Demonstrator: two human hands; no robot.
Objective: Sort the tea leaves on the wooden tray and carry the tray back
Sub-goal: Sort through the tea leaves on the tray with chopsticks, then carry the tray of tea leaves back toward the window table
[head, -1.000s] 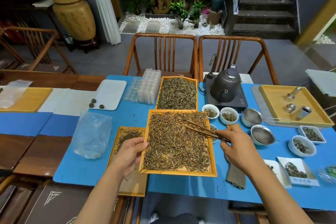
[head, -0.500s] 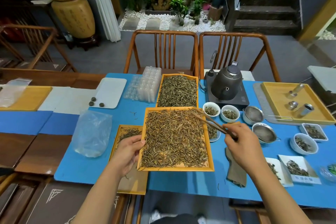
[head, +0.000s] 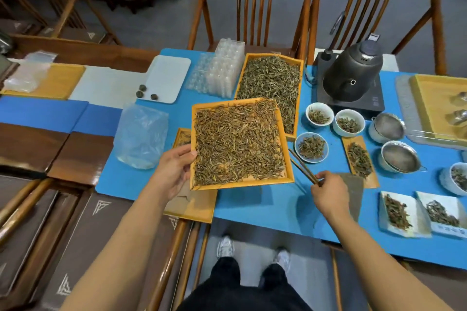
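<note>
Lifted leftward, wooden tray (head: pixel 290 177) gripped by left hand (head: pixel 174 169); right hand (head: pixel 327 194) pinches chopsticks (head: pixel 302 168) beside it.

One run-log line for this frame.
left hand: holds tea tray by left edge | right hand: holds chopsticks, clear of leaves | tray: tilted above blue mat

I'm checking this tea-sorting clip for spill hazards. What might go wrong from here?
1. The left hand alone holds the heaped wooden tray by one edge, and it looks tilted; leaves may slide off.
2. The right hand holds chopsticks close to the tea bowl; a careless sweep might knock it.
</note>
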